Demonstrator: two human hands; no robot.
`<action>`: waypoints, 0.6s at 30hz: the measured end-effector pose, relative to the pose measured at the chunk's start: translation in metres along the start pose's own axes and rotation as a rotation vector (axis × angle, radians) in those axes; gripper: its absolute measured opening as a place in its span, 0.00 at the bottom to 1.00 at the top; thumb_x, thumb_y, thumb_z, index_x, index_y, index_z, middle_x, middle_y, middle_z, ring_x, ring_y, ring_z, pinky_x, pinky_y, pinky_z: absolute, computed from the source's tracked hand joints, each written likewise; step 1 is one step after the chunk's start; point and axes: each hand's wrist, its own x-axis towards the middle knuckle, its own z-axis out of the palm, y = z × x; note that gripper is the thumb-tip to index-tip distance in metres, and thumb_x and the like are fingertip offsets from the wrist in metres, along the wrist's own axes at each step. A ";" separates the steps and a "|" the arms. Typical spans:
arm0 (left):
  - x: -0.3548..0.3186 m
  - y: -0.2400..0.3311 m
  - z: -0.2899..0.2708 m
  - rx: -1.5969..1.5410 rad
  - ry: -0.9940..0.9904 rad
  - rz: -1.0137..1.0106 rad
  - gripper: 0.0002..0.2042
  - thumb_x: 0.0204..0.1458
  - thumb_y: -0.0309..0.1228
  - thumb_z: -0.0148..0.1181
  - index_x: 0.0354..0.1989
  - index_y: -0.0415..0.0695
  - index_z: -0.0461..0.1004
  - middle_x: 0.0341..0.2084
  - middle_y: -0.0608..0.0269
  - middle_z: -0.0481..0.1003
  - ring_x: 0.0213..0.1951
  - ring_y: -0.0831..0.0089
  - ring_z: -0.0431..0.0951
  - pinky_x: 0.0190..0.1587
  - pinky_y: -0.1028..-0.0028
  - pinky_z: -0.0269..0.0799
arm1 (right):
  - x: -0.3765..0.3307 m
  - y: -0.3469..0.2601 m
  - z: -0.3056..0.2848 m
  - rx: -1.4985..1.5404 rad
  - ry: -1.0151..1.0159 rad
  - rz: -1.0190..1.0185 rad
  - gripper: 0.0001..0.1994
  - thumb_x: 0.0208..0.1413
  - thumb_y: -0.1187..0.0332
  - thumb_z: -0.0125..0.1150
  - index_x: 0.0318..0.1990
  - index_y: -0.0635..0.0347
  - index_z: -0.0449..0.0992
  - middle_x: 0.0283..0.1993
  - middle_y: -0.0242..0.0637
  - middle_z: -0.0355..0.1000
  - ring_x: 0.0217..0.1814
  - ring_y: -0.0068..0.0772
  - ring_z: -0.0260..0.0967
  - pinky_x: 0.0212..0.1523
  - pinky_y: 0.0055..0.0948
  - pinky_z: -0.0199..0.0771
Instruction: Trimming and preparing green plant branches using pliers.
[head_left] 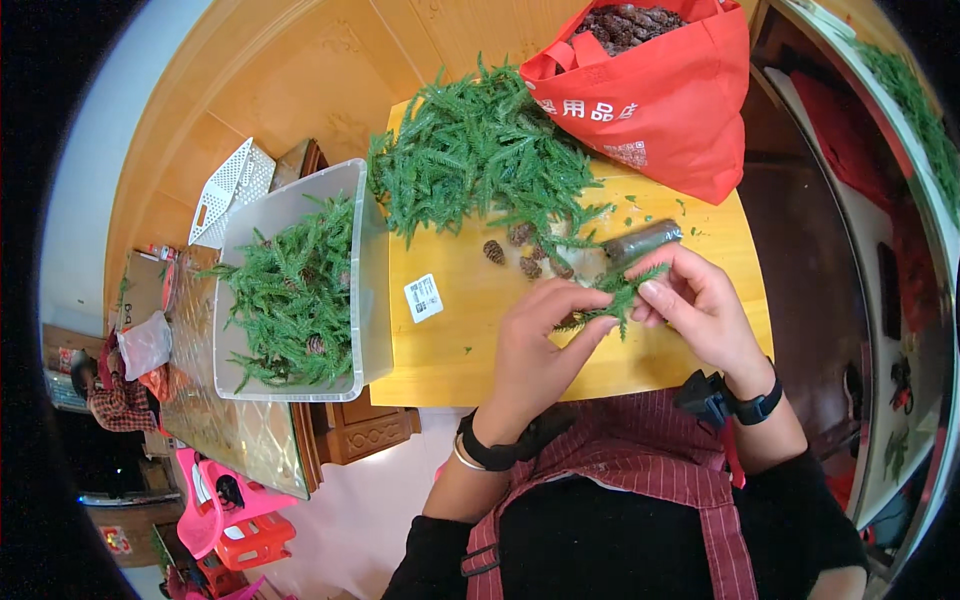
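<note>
A green artificial pine sprig (624,296) is held between my two hands above the near part of the yellow table (450,365). My left hand (540,335) pinches its lower left end between thumb and fingers. On the other end, my right hand (700,305) closes with thumb against curled fingers. Just beyond lie several small brown pine cones (493,252) and a dark cylinder in shiny clear wrap (642,241). A large heap of green sprigs (470,150) covers the far part of the table.
Left of the table stands a translucent plastic bin (372,300) with sprigs and some cones inside. A red bag (665,120) full of pine cones stands far right. A white label card (423,298) lies near the bin. Pink stools (205,515) and another person (120,400) are far left.
</note>
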 end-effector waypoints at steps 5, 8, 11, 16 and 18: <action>-0.003 -0.006 -0.002 -0.279 -0.042 -0.155 0.10 0.47 0.20 0.58 0.39 0.37 0.73 0.34 0.64 0.71 0.36 0.78 0.71 0.41 0.80 0.67 | -0.001 -0.001 0.000 -0.043 0.022 -0.027 0.05 0.56 0.72 0.50 0.38 0.63 0.68 0.27 0.28 0.67 0.26 0.14 0.64 0.29 0.14 0.65; -0.001 -0.005 0.001 -0.437 -0.108 -0.232 0.11 0.50 0.21 0.54 0.43 0.37 0.71 0.35 0.66 0.69 0.38 0.79 0.69 0.42 0.80 0.66 | -0.001 -0.004 -0.002 -0.072 0.043 0.040 0.04 0.56 0.73 0.51 0.36 0.63 0.68 0.25 0.26 0.66 0.25 0.13 0.63 0.27 0.13 0.64; 0.000 -0.009 0.001 -0.500 -0.124 -0.279 0.12 0.48 0.22 0.56 0.43 0.39 0.72 0.33 0.65 0.69 0.37 0.79 0.68 0.38 0.81 0.65 | -0.001 0.000 -0.003 -0.121 0.053 0.011 0.03 0.53 0.74 0.53 0.33 0.63 0.68 0.24 0.23 0.63 0.24 0.11 0.59 0.26 0.12 0.61; 0.000 -0.013 0.009 -0.455 -0.158 -0.119 0.12 0.46 0.23 0.58 0.40 0.38 0.72 0.32 0.66 0.68 0.35 0.77 0.69 0.35 0.80 0.64 | -0.002 -0.001 -0.004 -0.249 0.047 -0.040 0.04 0.49 0.75 0.57 0.29 0.61 0.67 0.22 0.19 0.57 0.23 0.09 0.52 0.24 0.11 0.53; -0.001 -0.009 0.009 -0.393 -0.163 -0.175 0.11 0.44 0.21 0.59 0.39 0.37 0.72 0.33 0.64 0.69 0.38 0.76 0.69 0.39 0.79 0.64 | -0.002 -0.001 -0.003 -0.233 0.043 -0.045 0.04 0.49 0.76 0.56 0.29 0.61 0.67 0.23 0.20 0.58 0.24 0.09 0.53 0.25 0.11 0.54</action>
